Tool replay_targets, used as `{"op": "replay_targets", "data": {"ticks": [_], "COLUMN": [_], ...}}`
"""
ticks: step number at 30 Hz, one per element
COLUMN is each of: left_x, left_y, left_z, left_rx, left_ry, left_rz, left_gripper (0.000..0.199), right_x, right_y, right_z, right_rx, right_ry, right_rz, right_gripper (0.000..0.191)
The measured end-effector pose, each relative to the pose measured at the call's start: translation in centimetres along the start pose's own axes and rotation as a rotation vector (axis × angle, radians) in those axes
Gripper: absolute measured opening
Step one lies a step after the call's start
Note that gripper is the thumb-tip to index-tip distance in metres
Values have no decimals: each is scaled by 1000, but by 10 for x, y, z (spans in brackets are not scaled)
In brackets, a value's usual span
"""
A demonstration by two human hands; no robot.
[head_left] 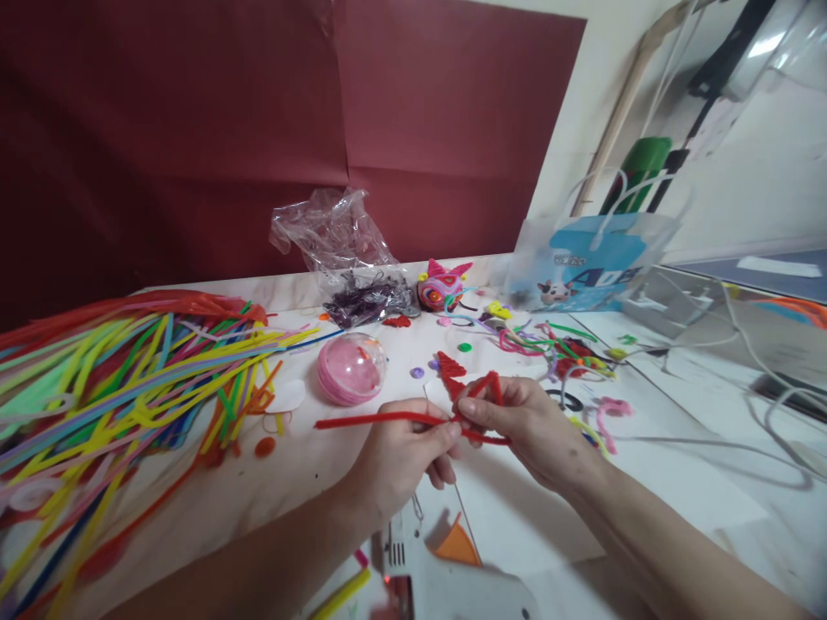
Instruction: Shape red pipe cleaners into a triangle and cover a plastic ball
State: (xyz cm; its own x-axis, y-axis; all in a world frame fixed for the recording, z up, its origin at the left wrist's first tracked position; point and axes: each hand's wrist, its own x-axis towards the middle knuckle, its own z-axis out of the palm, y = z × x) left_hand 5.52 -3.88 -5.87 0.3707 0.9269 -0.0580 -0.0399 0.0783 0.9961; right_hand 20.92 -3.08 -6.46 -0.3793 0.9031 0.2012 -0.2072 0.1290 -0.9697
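1. A cluttered worktop (284, 495) fills the room's edge, the person seated at six o'clock; seen from the hands, the largest heap, a spread of coloured pipe cleaners (213, 344), runs off at nine to ten o'clock, its near end cut off.
2. A printed carrier bag (585, 258) stands at one to two o'clock, its lettering too blurred to read in full.
3. At six o'clock a pale tool (465, 585), perhaps a glue gun, is cut off below; its kind is uncertain.
4. Bare hands meet mid-scene: the left hand (401, 449) pinches with thumb and fingers, the right hand (526, 422) likewise, both clamped on one red strand.
5. A pink-and-clear ball (349, 366) sits at ten o'clock, beyond the left hand.
6. That strand, a red pipe cleaner (375, 418), lies across both hands, its free end pointing to nine o'clock, an angular bend rising by the right fingers. The step in hand looks like bending or twisting; the next move, I judge, calls for one pinch held firm while the other guides the long end.
7. A small red zigzag piece (450, 365) shows at twelve o'clock; fingers hide its lower end, so whether it joins the strand I cannot tell.
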Motion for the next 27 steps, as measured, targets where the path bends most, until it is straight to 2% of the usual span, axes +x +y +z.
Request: {"op": "replay_targets", "data": {"ticks": [3,7,11,18,27], "left_x": [1,2,2,3,7], "left_y": [2,6,8,8,6], "left_z": [-1,-4,-6,-8,-14], "left_rx": [11,-59,-109,-184,-225], "left_ry": [19,147,221,203,143], "left_rz": [0,36,62,53,15], "left_gripper": [16,17,16,15,14], "right_x": [2,4,3,2,3], "right_y": [0,-4,-5,-1,-5], "right_z": [-1,-5,-9,-8,-13], "right_rx": [6,24,-32,-90,-200], "right_ry": [17,118,97,47,-37], "right_rz": [22,3,43,14,46], "right_gripper": [38,44,44,37,39]}}
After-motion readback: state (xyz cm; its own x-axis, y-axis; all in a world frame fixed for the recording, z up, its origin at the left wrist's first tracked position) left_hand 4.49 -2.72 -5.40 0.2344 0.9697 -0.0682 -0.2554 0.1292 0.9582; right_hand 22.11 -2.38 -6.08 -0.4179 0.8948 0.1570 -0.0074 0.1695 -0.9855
